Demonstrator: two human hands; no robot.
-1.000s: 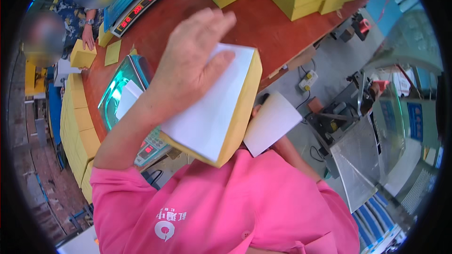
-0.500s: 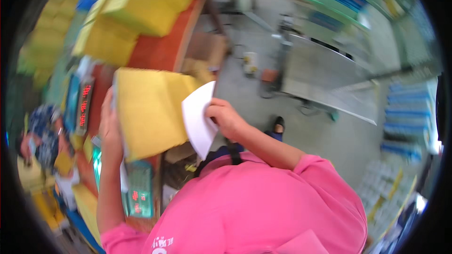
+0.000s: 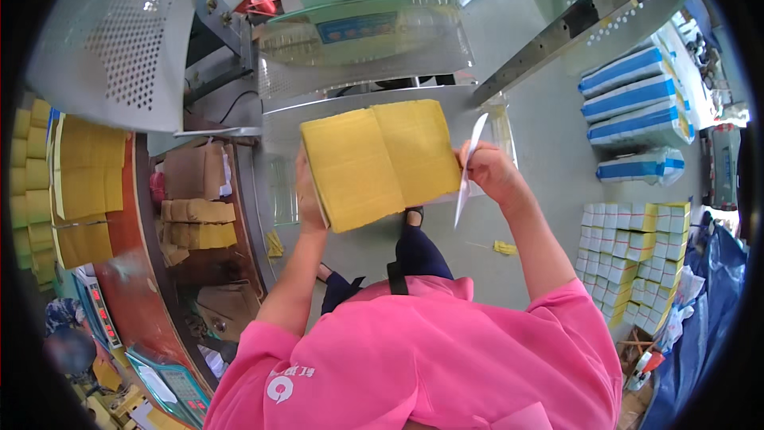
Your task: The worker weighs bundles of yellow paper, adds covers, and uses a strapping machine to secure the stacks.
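A thick stack of yellow paper (image 3: 382, 166) is in front of my body, above a metal machine bed. My left hand (image 3: 307, 195) is closed around its left edge, with most of the fingers hidden behind the stack. At the right edge, my right hand (image 3: 495, 173) pinches a thin white sheet (image 3: 463, 197), seen almost edge-on. Whether the right fingers also touch the yellow stack is hard to make out.
Ahead stands a metal machine with a clear cover (image 3: 366, 40) and a slanting metal bar (image 3: 569, 28). On the left, a red-brown table (image 3: 131, 259) carries yellow stacks and scales; a co-worker (image 3: 72, 342) is beyond. Blue-and-white packs (image 3: 633, 103) and banded bundles (image 3: 629, 259) lie right.
I have turned right, away from the table to the machine. The yellow stack and the white sheet have come along in my hands; the sheet now appears edge-on.
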